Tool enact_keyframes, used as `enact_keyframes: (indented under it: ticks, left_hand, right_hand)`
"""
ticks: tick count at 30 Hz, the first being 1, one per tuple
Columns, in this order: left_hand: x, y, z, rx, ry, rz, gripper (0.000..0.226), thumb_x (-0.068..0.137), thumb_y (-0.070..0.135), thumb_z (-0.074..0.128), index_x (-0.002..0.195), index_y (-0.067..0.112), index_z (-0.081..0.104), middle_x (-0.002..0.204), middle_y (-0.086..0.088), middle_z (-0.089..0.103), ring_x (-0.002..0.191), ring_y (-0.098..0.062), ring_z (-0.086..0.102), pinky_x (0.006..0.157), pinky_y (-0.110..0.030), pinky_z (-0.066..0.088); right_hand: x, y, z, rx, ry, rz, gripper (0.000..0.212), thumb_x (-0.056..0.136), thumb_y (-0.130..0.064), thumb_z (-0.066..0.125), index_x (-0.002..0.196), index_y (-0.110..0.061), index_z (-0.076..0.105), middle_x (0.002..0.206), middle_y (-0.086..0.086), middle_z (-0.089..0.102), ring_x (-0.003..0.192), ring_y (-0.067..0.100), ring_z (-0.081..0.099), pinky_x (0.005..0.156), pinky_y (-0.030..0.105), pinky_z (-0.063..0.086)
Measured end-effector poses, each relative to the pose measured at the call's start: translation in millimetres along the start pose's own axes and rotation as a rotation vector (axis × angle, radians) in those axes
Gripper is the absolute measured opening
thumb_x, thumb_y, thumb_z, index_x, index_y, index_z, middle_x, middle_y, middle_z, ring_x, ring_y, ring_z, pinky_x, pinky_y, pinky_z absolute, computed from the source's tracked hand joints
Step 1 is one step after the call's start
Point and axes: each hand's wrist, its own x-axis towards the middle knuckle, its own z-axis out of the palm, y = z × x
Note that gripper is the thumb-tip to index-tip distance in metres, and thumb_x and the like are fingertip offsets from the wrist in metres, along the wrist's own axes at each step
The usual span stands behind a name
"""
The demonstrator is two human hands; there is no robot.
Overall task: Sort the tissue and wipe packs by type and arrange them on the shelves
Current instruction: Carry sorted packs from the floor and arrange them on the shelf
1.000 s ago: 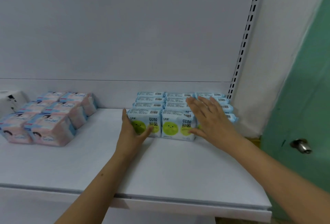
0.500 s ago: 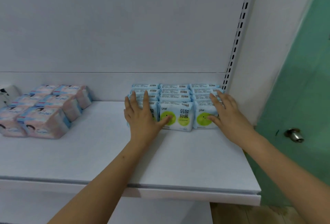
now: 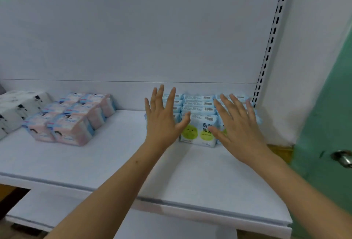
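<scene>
Light blue wipe packs [image 3: 198,128] with green circles stand in three rows at the back right of the white shelf [image 3: 114,162]. My left hand [image 3: 162,120] is spread flat in front of the left row, fingers straight. My right hand [image 3: 238,124] is spread the same way before the right row. Neither hand holds a pack; whether they touch the packs I cannot tell. Pink and blue tissue packs [image 3: 70,118] are grouped at the left. White packs with black print [image 3: 17,109] lie at the far left edge.
A slotted upright [image 3: 270,48] borders the shelf on the right. Beyond it is a green door [image 3: 327,124] with a metal knob [image 3: 342,158]. A lower shelf [image 3: 57,210] shows under the front edge. Bare shelf surface lies between the two pack groups.
Both hands have lifted back from the front faces of the wipe packs and now sit spread with fingers pointing up. The view has tilted upward.
</scene>
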Motion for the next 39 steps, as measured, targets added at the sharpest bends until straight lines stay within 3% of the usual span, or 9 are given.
enact_keyframes:
  ticks: [3,6,10,15,21,27,33,39]
  left_hand:
    - [18.5,-12.1,-22.1,-0.073,0.029,-0.061,0.077,0.092,0.062,0.041,0.157,0.022,0.028,0.163,-0.008,0.025,0.152,-0.024,0.019,0.123,-0.049,0.021]
    - [24.2,-37.0,-48.5,-0.062,0.025,-0.149,0.068,0.098,0.051,0.05,0.155,0.018,0.033,0.154,-0.009,0.04,0.141,-0.025,0.038,0.115,-0.045,0.036]
    - [5.3,-72.3,-89.5,0.032,0.026,-0.294,0.06,0.1,0.045,0.051,0.151,0.017,0.04,0.15,-0.008,0.046,0.137,-0.025,0.043,0.11,-0.044,0.04]
    - [-61.0,-109.6,-150.3,0.076,0.042,-0.467,0.057,0.102,0.043,0.049,0.151,0.015,0.04,0.153,-0.008,0.044,0.141,-0.024,0.039,0.112,-0.038,0.033]
    - [-186.5,-143.3,-243.3,0.158,0.046,-0.657,0.059,0.102,0.052,0.045,0.151,0.021,0.04,0.152,-0.004,0.043,0.129,-0.02,0.051,0.109,-0.039,0.042]
    - [-351.4,-162.0,-352.0,0.273,0.078,-0.84,0.056,0.103,0.054,0.039,0.15,0.023,0.04,0.154,0.0,0.042,0.141,-0.019,0.039,0.114,-0.044,0.038]
    - [-531.6,-165.8,-448.0,0.354,0.108,-1.096,0.051,0.105,0.049,0.037,0.148,0.022,0.043,0.15,-0.002,0.045,0.137,-0.023,0.042,0.112,-0.041,0.036]
    - [-670.5,-174.1,-503.3,0.313,0.13,-1.352,0.057,0.103,0.053,0.036,0.146,0.018,0.046,0.144,-0.008,0.05,0.133,-0.027,0.047,0.109,-0.048,0.041]
  right_hand:
    - [9.2,-31.5,-6.7,0.178,-0.02,-0.053,0.087,0.086,-0.073,-0.002,0.159,-0.027,0.002,0.168,-0.005,-0.003,0.153,0.014,-0.012,0.125,0.043,-0.007]
    - [23.2,-67.5,-7.8,0.257,-0.109,-0.169,0.089,0.084,-0.074,-0.005,0.159,-0.027,0.002,0.168,-0.005,-0.002,0.154,0.014,-0.009,0.125,0.041,-0.006]
    - [37.2,-119.4,-8.4,0.369,-0.213,-0.256,0.075,0.098,-0.064,0.024,0.159,-0.023,0.011,0.168,0.001,0.006,0.154,0.019,0.001,0.125,0.043,0.003]
    - [17.8,-197.2,-12.5,0.507,-0.291,-0.42,0.074,0.1,-0.061,0.03,0.16,-0.02,0.012,0.168,0.002,0.006,0.154,0.019,0.003,0.125,0.037,0.006]
    - [-50.1,-297.3,-28.6,0.692,-0.367,-0.594,0.07,0.101,-0.056,0.032,0.16,-0.022,0.013,0.167,-0.003,0.01,0.153,0.013,0.007,0.124,0.032,0.01]
    - [-161.6,-425.9,-49.8,0.767,-0.395,-0.85,0.068,0.101,-0.056,0.033,0.159,-0.024,0.017,0.166,-0.007,0.013,0.153,0.011,0.007,0.122,0.03,0.009]
    - [-287.1,-549.0,-51.6,0.811,-0.515,-1.026,0.068,0.1,-0.058,0.037,0.158,-0.026,0.021,0.165,-0.008,0.017,0.153,0.011,0.008,0.121,0.029,0.01]
    - [-377.5,-630.9,-43.4,0.778,-0.629,-1.145,0.069,0.101,-0.057,0.037,0.159,-0.026,0.018,0.166,-0.007,0.015,0.153,0.012,0.008,0.123,0.033,0.013]
